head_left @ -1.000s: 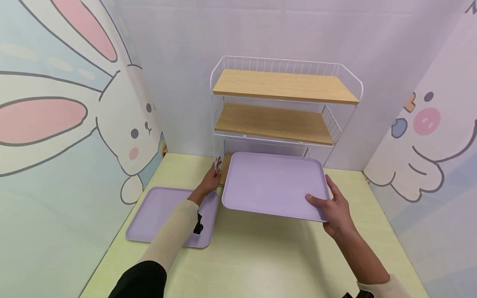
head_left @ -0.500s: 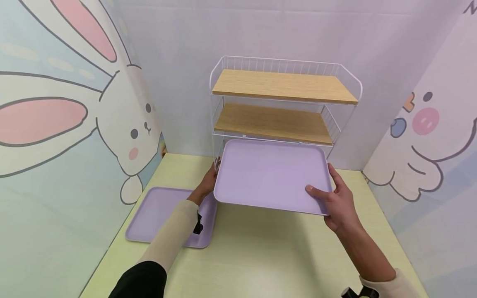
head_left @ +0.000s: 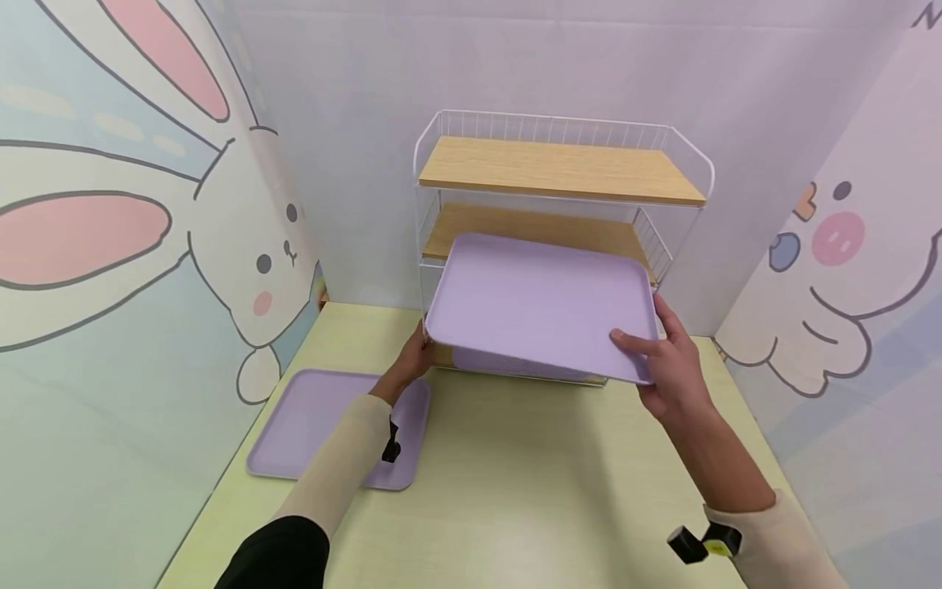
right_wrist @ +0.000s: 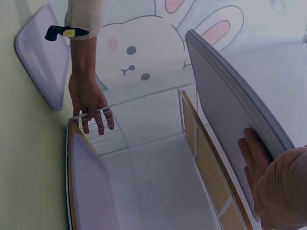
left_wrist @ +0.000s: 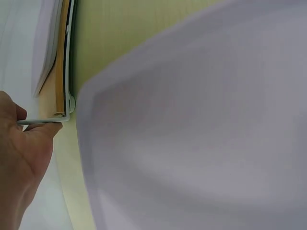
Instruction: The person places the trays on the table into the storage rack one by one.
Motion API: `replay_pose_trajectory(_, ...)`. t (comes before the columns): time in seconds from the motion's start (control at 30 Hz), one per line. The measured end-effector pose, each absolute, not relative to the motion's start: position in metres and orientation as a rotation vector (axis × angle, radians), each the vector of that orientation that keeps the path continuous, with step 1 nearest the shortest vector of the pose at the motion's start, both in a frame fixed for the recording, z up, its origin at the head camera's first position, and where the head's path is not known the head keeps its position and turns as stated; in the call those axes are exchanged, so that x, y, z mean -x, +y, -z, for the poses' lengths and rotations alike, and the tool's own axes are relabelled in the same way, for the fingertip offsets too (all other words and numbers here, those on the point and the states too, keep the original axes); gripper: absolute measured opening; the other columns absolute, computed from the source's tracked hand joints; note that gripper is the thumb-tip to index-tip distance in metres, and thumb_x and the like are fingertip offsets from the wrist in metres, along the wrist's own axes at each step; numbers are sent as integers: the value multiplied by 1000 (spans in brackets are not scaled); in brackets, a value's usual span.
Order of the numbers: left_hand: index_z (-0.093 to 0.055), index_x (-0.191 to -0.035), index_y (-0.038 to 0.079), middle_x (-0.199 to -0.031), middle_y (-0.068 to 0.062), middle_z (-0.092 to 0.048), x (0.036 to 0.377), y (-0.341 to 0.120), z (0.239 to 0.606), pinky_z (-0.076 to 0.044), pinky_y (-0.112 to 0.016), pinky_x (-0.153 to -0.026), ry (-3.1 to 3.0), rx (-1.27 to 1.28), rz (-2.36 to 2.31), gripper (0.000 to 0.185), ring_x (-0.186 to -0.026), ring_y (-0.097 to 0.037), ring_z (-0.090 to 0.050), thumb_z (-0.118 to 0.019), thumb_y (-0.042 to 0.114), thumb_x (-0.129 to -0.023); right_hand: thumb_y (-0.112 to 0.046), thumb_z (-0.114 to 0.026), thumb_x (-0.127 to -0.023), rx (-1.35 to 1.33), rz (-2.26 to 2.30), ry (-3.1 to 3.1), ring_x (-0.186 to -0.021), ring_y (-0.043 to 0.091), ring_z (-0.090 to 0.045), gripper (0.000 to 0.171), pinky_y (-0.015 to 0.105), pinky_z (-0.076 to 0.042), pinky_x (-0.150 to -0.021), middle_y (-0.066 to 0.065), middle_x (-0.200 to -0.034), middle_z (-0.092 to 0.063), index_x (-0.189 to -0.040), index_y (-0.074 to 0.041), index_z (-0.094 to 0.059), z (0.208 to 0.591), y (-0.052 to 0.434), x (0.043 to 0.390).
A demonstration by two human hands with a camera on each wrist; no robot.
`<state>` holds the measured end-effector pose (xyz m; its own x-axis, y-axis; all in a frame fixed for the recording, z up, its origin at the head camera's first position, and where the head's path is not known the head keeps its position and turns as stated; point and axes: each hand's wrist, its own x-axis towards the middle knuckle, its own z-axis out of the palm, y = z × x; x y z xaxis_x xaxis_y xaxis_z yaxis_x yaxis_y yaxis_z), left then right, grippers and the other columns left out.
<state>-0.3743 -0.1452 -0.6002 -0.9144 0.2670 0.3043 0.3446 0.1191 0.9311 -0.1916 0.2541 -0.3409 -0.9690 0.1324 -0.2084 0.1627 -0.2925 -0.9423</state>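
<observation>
My right hand (head_left: 673,360) grips the right end of a lilac tray (head_left: 545,303), thumb on top and fingers underneath. The tray is tilted, raised in front of the rack's middle shelf (head_left: 545,219), and overlaps its front edge in the head view. My left hand (head_left: 414,358) holds the lower left side wire of the white rack (right_wrist: 144,98). Its fingers (right_wrist: 100,125) come through the wire side in the right wrist view. Another lilac tray (head_left: 515,362) lies on the rack's bottom wooden shelf, mostly hidden by the raised one.
A third lilac tray (head_left: 331,409) lies on the table (head_left: 500,491) at the left, under my left forearm. The rack's top wooden shelf (head_left: 559,168) has a wire rail around its back and sides. Printed cloth walls (head_left: 353,164) enclose the table.
My right hand has lifted the tray from in front of the bottom shelf to the middle shelf and tilted it. The bottom shelf's tray now shows below it. My left hand stays at the rack.
</observation>
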Motion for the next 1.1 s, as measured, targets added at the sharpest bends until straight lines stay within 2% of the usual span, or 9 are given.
replay_pose_trajectory(0.13,-30,-176,11,-171,-39,-45,400,-156,636,-41,-64,-133,-2473,570,1589,67,-158,-54,-46,-47,18,-112,13,-65,-104,-365,2509,1779,-120,5,-66,107,25,-69,-85,3,-192,-13,-181,-45,-18,337,258,211)
replay_pose_trajectory(0.27,-23,-180,12,-176,-38,-38,411,-158,649,-35,-62,-137,-2483,576,1622,72,-165,-53,-38,-46,16,-112,12,-57,-108,-328,2514,1698,-122,7,-66,103,24,-69,-84,0,-192,-13,-182,-44,-11,333,261,231)
replay_pose_trajectory(0.5,-19,-179,2,-177,-40,-31,373,-148,600,-25,-65,-140,-2497,543,1679,74,-167,-56,-29,-44,4,-109,7,-52,-110,-335,2418,1825,-107,5,-67,99,23,-67,-78,1,-193,-9,-183,-40,-5,323,263,266)
replay_pose_trajectory(0.67,-15,-179,0,-179,-42,-23,362,-145,580,-19,-66,-141,-2512,535,1757,75,-170,-56,-21,-39,-2,-108,-5,-51,-114,-241,2169,2090,-87,7,-77,96,30,-71,-77,13,-192,4,-182,-33,10,319,266,283)
replay_pose_trajectory(0.77,-15,-180,3,-179,-41,-24,362,-144,579,-20,-64,-142,-2534,509,1769,76,-170,-55,-21,-40,-1,-109,-14,-50,-117,-171,2030,2174,-76,14,-83,94,33,-72,-77,27,-187,-6,-180,-31,18,317,269,289)
replay_pose_trajectory(0.87,-20,-181,8,-178,-39,-30,371,-145,589,-25,-62,-141,-2555,468,1725,74,-168,-58,-26,-42,5,-110,-24,-49,-118,-155,1874,2275,-68,18,-84,94,33,-71,-73,42,-158,-50,-179,-30,21,314,271,297)
replay_pose_trajectory(0.93,-18,-181,9,-179,-37,-31,371,-144,587,-26,-61,-141,-2594,417,1718,73,-169,-56,-27,-42,6,-112,-29,-49,-119,-148,1775,2333,-66,17,-83,94,35,-71,-69,33,-123,-72,-179,-30,23,313,272,303)
replay_pose_trajectory(1.0,-16,-182,8,-180,-36,-30,369,-141,582,-25,-61,-142,-2624,370,1705,71,-169,-55,-27,-39,6,-114,-32,-48,-119,-145,1686,2380,-63,18,-82,94,36,-71,-66,18,-94,-76,-178,-29,25,310,272,308)
replay_pose_trajectory(1.1,-5,-181,3,-182,-36,-22,356,-135,563,-18,-64,-143,-2669,307,1759,72,-172,-53,-20,-35,1,-116,-34,-47,-119,-146,1610,2403,-61,19,-81,94,36,-70,-63,11,-80,-77,-177,-29,27,306,272,314)
